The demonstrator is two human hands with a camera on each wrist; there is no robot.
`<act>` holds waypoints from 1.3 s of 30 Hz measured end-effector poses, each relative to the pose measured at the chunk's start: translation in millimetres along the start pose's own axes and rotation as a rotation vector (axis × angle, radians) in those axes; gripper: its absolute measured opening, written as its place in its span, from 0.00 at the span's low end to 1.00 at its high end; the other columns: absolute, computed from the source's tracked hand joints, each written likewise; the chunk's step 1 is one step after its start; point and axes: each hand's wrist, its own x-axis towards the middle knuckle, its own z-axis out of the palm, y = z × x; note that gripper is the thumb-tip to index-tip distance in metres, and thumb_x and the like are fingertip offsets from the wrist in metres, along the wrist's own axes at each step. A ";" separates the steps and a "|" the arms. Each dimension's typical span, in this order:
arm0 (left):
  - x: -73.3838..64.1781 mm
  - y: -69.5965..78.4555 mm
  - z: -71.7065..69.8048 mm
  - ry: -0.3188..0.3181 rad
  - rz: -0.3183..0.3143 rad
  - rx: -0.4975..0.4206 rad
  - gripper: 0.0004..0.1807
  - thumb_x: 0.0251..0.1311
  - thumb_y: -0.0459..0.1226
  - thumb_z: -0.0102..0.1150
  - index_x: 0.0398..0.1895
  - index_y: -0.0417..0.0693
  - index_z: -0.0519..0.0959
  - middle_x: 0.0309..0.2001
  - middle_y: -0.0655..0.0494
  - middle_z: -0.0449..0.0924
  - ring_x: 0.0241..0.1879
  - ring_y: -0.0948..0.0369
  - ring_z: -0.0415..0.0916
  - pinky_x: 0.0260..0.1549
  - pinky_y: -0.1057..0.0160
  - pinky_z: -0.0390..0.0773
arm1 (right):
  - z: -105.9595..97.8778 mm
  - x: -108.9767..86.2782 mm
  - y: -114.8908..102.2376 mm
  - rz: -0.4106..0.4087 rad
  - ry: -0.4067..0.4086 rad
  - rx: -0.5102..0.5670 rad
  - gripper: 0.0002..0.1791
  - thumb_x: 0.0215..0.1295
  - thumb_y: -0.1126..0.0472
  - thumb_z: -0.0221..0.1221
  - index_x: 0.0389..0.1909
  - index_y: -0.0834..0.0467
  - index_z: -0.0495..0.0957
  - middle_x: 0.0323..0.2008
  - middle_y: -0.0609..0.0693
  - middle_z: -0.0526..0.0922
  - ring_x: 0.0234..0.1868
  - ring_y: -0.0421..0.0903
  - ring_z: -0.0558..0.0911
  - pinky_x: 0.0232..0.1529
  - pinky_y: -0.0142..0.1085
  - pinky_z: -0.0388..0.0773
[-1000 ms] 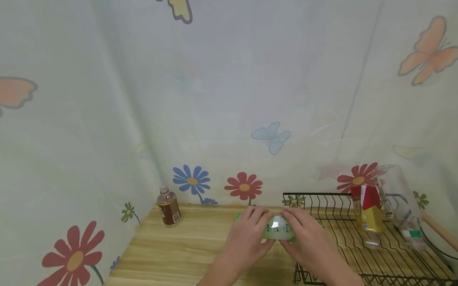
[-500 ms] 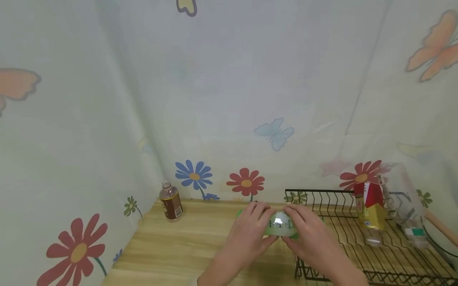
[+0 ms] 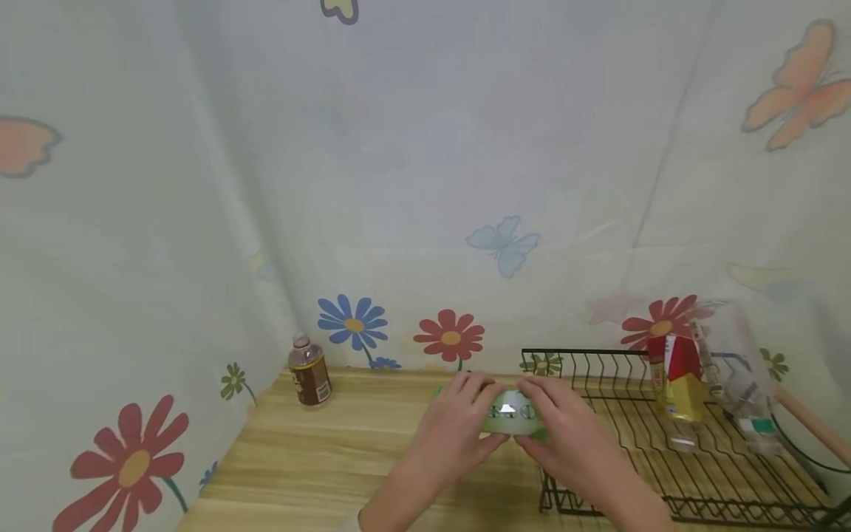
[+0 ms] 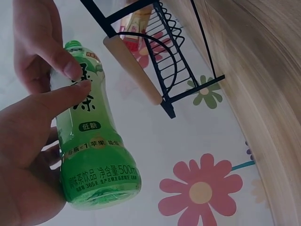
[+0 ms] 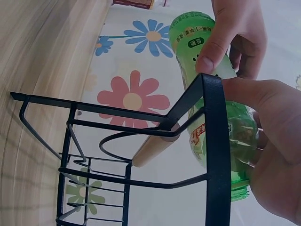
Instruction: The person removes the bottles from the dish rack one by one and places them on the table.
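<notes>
A green tea bottle [image 3: 510, 422] lies sideways between my two hands, over the table in front of the rack's left end. My left hand [image 3: 447, 425] grips its base half, thumb along the label in the left wrist view. Around the neck half curl the fingers of my right hand [image 3: 573, 436]. The thumbs come close together at the middle of the bottle [image 4: 91, 122]. Its green cap [image 4: 73, 44] shows beyond my right hand in the left wrist view. Fingers cover much of the label.
To the right stands a black wire rack [image 3: 648, 473] with wooden handles [image 3: 814, 425]. On it are a red and gold package [image 3: 683, 380] and a clear plastic container [image 3: 741, 369]. A brown-labelled bottle [image 3: 310, 375] stands at the back left of the wooden table [image 3: 319, 458].
The head view has shifted slightly. Both hands keep their hold on the tea bottle in nearly the same place beside the rack.
</notes>
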 end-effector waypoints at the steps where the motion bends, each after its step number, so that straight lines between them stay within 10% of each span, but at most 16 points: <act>1: -0.6 -0.1 -0.2 -0.002 -0.002 0.004 0.34 0.52 0.53 0.83 0.61 0.53 0.82 0.56 0.60 0.80 0.54 0.60 0.74 0.54 0.64 0.82 | 0.6 0.4 -0.4 -0.001 -0.002 0.000 0.43 0.46 0.56 0.86 0.64 0.62 0.79 0.62 0.57 0.80 0.59 0.55 0.81 0.51 0.47 0.87; 39: -2.8 -0.5 4.7 -0.010 -0.007 0.021 0.36 0.51 0.54 0.84 0.62 0.54 0.81 0.56 0.61 0.78 0.55 0.60 0.73 0.55 0.65 0.81 | 10.7 -0.3 4.1 0.005 0.013 0.056 0.43 0.43 0.57 0.87 0.63 0.61 0.80 0.62 0.57 0.81 0.60 0.55 0.81 0.55 0.50 0.85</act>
